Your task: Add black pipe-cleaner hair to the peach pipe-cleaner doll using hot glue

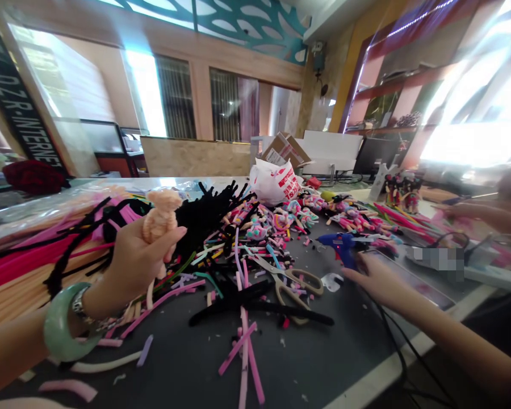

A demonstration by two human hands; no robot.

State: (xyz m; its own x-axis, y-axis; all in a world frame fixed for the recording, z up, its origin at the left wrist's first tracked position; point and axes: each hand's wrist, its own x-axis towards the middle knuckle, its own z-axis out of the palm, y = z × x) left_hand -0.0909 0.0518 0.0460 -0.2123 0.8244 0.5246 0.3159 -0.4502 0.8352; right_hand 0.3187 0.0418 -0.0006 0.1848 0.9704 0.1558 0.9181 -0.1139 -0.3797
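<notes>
- Head view: the left hand (138, 267), left of centre, is closed around a peach fuzzy figure (162, 216), which stands upright in its grip with the head and upper body above the fingers, held clear of the tabletop (323, 363).
- The right hand (377, 278), lower right of centre, has its fingers extended at the lower end of a blue hot glue gun (343, 247); I cannot tell whether it grips the gun.
- Apparently done: a heap of small multicoloured pipe-cleaner figures (306, 218) across the upper middle, at least a dozen but too tangled for an exact count, and about three dark-and-red figures (400, 190) standing at upper right.
- Apparently left: a mound of loose black chenille stems (208, 218) at centre, many long pink and peach chenille stems (34, 272) at left, and scattered pink stem pieces (243, 341) in the foreground.
- Single items: one pair of beige-handled scissors (289, 287) at centre, one white plastic bag (275, 182) with red print and one cardboard box (286, 150) behind the heap.
- On the left wrist: one pale green bangle (68, 321) and one metal bracelet (80, 301).
- A co-worker's hand (464, 213) reaches in from the far right.
</notes>
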